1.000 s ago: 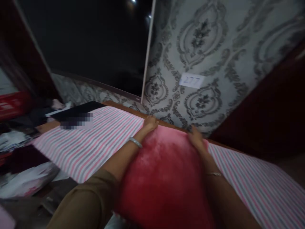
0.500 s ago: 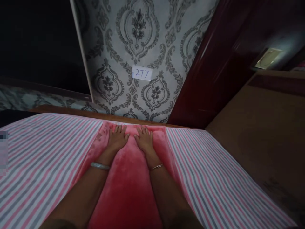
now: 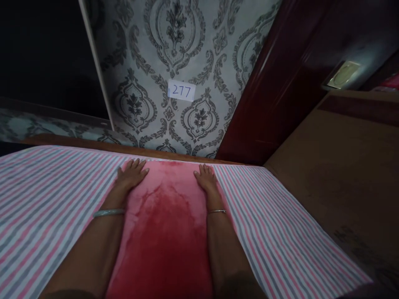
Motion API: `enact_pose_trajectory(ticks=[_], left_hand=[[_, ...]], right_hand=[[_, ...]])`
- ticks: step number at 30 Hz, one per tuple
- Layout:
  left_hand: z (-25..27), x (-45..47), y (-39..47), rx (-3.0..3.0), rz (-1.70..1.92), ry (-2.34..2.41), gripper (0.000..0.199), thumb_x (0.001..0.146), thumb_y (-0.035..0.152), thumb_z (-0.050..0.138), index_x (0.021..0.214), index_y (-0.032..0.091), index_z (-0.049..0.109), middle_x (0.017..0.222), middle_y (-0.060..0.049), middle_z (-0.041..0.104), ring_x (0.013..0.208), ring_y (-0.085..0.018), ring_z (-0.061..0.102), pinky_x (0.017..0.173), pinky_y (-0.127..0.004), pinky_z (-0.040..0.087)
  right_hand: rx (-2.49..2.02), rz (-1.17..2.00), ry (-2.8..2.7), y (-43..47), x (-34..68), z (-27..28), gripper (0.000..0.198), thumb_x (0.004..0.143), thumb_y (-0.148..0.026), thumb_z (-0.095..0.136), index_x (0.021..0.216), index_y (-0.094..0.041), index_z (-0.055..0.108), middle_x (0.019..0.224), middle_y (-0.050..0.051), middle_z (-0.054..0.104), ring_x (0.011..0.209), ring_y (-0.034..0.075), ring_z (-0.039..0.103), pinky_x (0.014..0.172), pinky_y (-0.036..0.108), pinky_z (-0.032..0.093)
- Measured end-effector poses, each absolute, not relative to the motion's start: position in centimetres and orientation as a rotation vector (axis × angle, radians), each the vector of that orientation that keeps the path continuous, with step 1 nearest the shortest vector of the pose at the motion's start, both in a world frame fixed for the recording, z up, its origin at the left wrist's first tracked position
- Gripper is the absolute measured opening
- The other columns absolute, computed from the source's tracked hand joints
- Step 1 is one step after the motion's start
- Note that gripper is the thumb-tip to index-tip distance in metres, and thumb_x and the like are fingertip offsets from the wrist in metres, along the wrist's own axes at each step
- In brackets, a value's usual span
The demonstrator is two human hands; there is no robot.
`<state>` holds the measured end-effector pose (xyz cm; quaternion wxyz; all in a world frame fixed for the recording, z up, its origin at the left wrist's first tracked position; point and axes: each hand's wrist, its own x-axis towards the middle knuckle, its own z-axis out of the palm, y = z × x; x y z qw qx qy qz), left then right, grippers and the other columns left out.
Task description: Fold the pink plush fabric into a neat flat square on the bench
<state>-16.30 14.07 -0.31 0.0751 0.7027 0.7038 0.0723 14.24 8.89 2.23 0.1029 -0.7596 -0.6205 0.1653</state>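
A red plush cloth point(image 3: 165, 232) lies spread out in front of me, its far end paler pink where the pile is brushed. It rests on a striped sheet point(image 3: 280, 224) of pink, grey and white. My left hand point(image 3: 131, 173) presses flat on the cloth's far left corner, fingers spread, with a pale bangle point(image 3: 109, 212) on the wrist. Near the far right corner my right hand point(image 3: 207, 178) lies flat too, fingers stretched forward, a thin metal bracelet point(image 3: 217, 211) on that wrist. Neither hand grips anything.
Beyond the sheet stands a patterned wall point(image 3: 174, 54) with a paper label point(image 3: 181, 90) reading 277. A dark screen point(image 3: 46, 58) is at the upper left. To the right are a dark red glossy post point(image 3: 258, 95) and a large cardboard box point(image 3: 343, 166).
My hands have slid apart, the left one leftward and the right one rightward, towards the cloth's edges. The far part of the cloth now looks smoother and paler. The view has shifted slightly.
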Motion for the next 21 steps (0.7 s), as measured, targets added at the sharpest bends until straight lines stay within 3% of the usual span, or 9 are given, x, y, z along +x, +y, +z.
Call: enact_pose_trajectory(ticks=[5, 14, 18, 21], left_hand=[[0.1, -16.9, 14.1, 2.054, 0.243, 2.023, 0.068, 0.098, 0.051, 0.024, 0.159, 0.022, 0.023, 0.169, -0.01, 0.013, 0.156, -0.03, 0.008, 0.118, -0.063, 0.021], [0.4, -16.5, 13.5, 2.024, 0.262, 2.11, 0.062, 0.1, 0.04, 0.019, 0.158, 0.018, 0.026, 0.169, -0.009, 0.015, 0.156, -0.024, 0.011, 0.121, -0.054, 0.024], [0.9, -16.1, 13.3, 2.035, 0.314, 2.155, 0.062, 0.099, 0.036, 0.02, 0.156, 0.013, 0.03, 0.167, -0.013, 0.022, 0.154, -0.026, 0.017, 0.12, -0.06, 0.02], [2.0, -14.8, 12.9, 2.087, 0.458, 2.219, 0.065, 0.098, 0.042, 0.023, 0.156, 0.014, 0.032, 0.165, -0.016, 0.026, 0.153, -0.032, 0.018, 0.118, -0.068, 0.012]], right_hand=[[-2.241, 0.541, -1.769, 9.8, 15.9, 0.9, 0.065, 0.102, -0.048, 0.026, 0.161, -0.022, 0.018, 0.17, 0.005, 0.006, 0.156, 0.022, 0.004, 0.123, 0.052, 0.012], [-2.22, 0.503, -1.733, 10.4, 16.3, 0.0, 0.062, 0.102, -0.042, 0.026, 0.16, -0.021, 0.022, 0.169, 0.006, 0.01, 0.156, 0.022, 0.008, 0.122, 0.051, 0.016], [-2.229, 0.42, -1.707, 10.9, 16.1, -0.1, 0.063, 0.102, -0.041, 0.029, 0.16, -0.016, 0.023, 0.168, 0.009, 0.015, 0.155, 0.024, 0.011, 0.122, 0.052, 0.016], [-2.157, 0.182, -1.726, 11.1, 14.6, 0.5, 0.064, 0.102, -0.039, 0.03, 0.161, -0.017, 0.017, 0.168, 0.011, 0.016, 0.156, 0.026, 0.006, 0.122, 0.054, 0.011]])
